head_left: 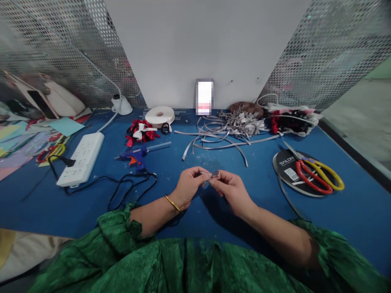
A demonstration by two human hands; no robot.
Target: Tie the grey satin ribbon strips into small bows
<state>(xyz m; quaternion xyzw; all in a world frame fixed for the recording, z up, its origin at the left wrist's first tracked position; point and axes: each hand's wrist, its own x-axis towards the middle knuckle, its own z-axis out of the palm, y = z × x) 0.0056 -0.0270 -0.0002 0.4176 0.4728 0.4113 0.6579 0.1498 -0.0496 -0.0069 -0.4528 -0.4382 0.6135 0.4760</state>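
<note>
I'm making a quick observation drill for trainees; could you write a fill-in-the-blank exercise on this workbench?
The fingers of ____ hands meet at a small glossy piece.
The gold bracelet is on the person's ____ wrist.
The glue gun has an orange trigger and a ____ body.
The scissors on the black spool have one red handle and one ____ handle.

Missing words: both; left; blue; yellow.
</note>
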